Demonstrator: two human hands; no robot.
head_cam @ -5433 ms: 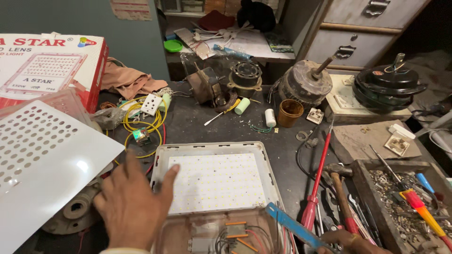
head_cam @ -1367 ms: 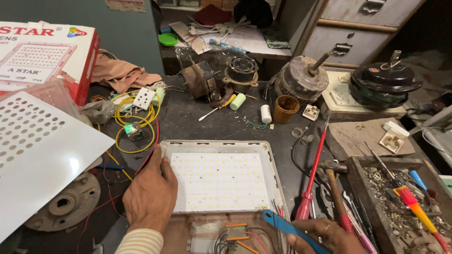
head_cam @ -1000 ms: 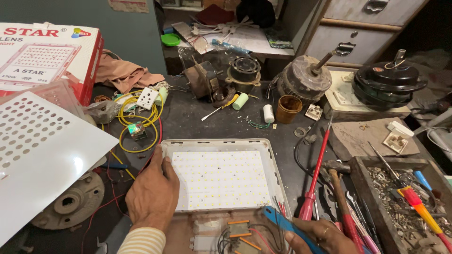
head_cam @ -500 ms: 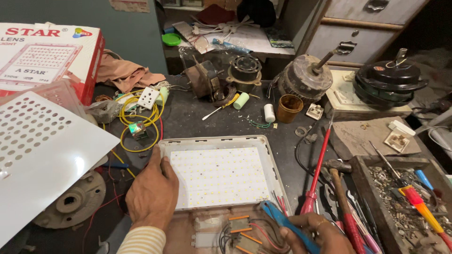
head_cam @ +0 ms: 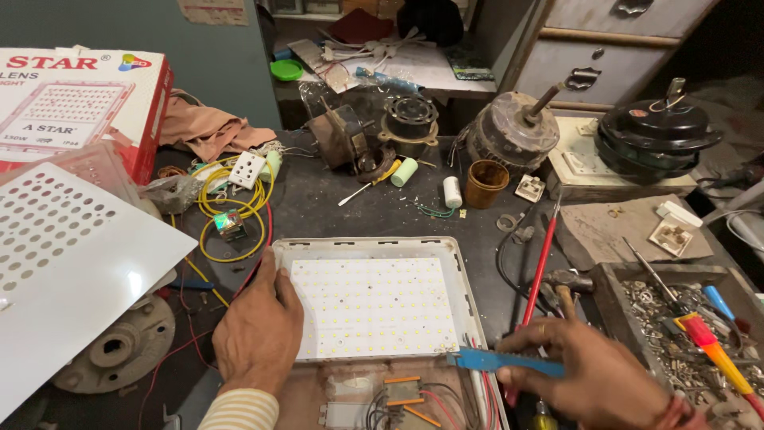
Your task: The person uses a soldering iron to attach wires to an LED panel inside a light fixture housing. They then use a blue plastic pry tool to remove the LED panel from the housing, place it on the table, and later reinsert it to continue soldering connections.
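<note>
A cluttered dark worktop (head_cam: 358, 215) carries the opened LED light panel (head_cam: 374, 306), wiring exposed. The left hand (head_cam: 259, 326) rests flat on its edge; the right hand's (head_cam: 593, 366) grip pinches a blue tool (head_cam: 501, 362), seemingly mid-repair.

The LED panel (head_cam: 372, 306) is white, dotted with a regular grid of small yellow points, in a pale off-white housing (head_cam: 469, 296). Below it, orange parts (head_cam: 402, 381) and red wires (head_cam: 485, 398) show (my sleeve (head_cam: 237, 410) beside them is cream with thin brown stripes). At its lower right corner my right hand (head_cam: 593, 368) pinches a bright blue tool (head_cam: 503, 361). Right of the panel lies a red-shafted screwdriver (head_cam: 539, 269). Left of it is a white sheet (head_cam: 64, 263) with rows of round holes, and above-left, yellow cable (head_cam: 227, 207) coils on the dark grey bench (head_cam: 350, 219).
</note>
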